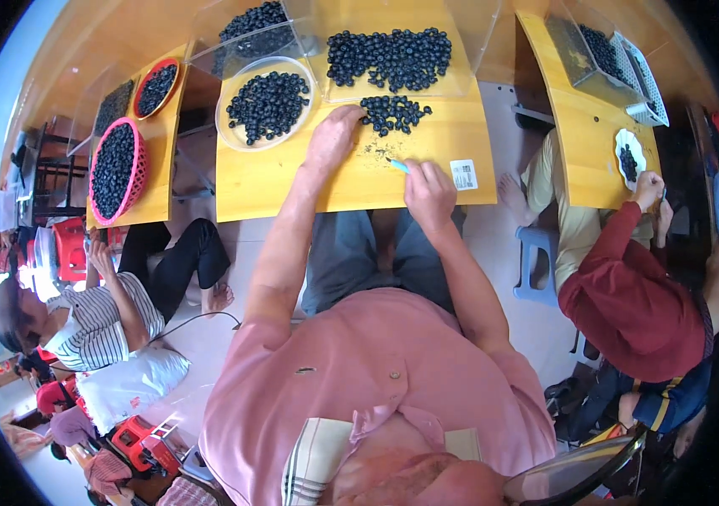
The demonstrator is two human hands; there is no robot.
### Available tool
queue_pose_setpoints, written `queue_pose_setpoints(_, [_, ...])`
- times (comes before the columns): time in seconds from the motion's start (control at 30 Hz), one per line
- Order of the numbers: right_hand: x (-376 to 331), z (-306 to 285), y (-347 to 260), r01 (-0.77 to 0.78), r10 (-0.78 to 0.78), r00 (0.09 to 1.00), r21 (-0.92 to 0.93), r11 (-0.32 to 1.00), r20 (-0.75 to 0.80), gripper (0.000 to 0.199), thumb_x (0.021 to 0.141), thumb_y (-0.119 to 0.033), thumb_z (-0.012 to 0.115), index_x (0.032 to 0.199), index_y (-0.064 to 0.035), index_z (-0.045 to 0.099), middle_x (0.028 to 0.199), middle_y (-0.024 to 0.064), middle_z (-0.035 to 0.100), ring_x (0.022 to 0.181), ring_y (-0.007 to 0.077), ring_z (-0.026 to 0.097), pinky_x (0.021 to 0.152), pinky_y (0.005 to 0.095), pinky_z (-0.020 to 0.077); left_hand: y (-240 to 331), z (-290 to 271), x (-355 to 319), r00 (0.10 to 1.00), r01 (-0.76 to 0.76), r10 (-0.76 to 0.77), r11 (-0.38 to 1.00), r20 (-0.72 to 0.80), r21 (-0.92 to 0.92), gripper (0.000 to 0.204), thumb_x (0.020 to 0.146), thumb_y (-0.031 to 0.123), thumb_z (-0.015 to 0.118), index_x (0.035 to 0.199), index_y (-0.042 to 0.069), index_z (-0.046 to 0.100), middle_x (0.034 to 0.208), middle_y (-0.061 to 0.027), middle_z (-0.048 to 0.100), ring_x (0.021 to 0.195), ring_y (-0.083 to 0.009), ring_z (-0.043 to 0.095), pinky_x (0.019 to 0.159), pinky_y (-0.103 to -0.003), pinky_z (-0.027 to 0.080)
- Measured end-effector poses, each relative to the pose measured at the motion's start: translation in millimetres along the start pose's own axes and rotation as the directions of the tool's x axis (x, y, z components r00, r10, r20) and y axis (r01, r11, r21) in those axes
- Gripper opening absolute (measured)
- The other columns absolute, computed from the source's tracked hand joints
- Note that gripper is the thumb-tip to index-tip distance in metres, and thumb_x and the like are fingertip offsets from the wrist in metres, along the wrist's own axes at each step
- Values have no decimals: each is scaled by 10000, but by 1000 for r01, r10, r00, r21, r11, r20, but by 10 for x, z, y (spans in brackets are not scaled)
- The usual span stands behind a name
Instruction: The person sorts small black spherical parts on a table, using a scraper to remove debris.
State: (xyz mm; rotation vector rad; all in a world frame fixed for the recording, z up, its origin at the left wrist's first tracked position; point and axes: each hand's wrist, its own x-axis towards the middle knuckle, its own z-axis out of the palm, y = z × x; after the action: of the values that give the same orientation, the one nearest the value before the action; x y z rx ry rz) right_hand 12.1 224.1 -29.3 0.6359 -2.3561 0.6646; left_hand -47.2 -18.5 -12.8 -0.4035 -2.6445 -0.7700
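My left hand [337,137] rests at the left edge of a small pile of dark, round, bead-like pieces [393,115]. Its fingertips are pinched together there; whether a piece is between them I cannot make out. In my right hand [430,192] is a small light-blue-handled tool [399,166] with a thin dark tip, pointing left toward the pile's near side. Dark crumbs [374,152] lie scattered on the yellow table [271,181] between both hands. Behind the small pile, a clear tray [463,80] holds many more dark pieces.
Left of my hands stands a round clear tub [223,126] of dark pieces, with a clear box [250,59] behind. A white card [464,174] lies right. People work at side tables, with a pink basket [140,173] left and a white dish [621,143] right.
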Motion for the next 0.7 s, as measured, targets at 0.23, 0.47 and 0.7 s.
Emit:
queue_pose_setpoints(0.23, [-1,-37,-10,-15,15,1000,0,1000,19,203,864,-73,729,1065,-100,745,821,60,592,761,264,648,657,421,529,116,-104,-84,991,134,-135,989,3,59,150,916,123,756,1023,20,740,1033,-163,718,993,-375,690,889,-468,566])
queue_pose_setpoints(0.47, [-44,-29,10,-27,27,999,-8,1000,36,208,862,-82,732,1069,-96,742,835,71,591,769,285,646,662,431,530,255,-88,-214,957,258,-279,942,-75,-212,192,867,81,804,1046,28,762,931,-163,689,859,-334,697,789,-441,577])
queue_pose_setpoints(0.7, [-24,-21,11,-20,20,1000,8,1000,22,219,858,-67,724,1075,-95,738,826,68,584,767,277,645,671,426,530,519,119,-466,848,427,-530,697,-14,-576,192,880,48,840,1065,13,807,939,-58,683,791,-124,632,751,-288,546])
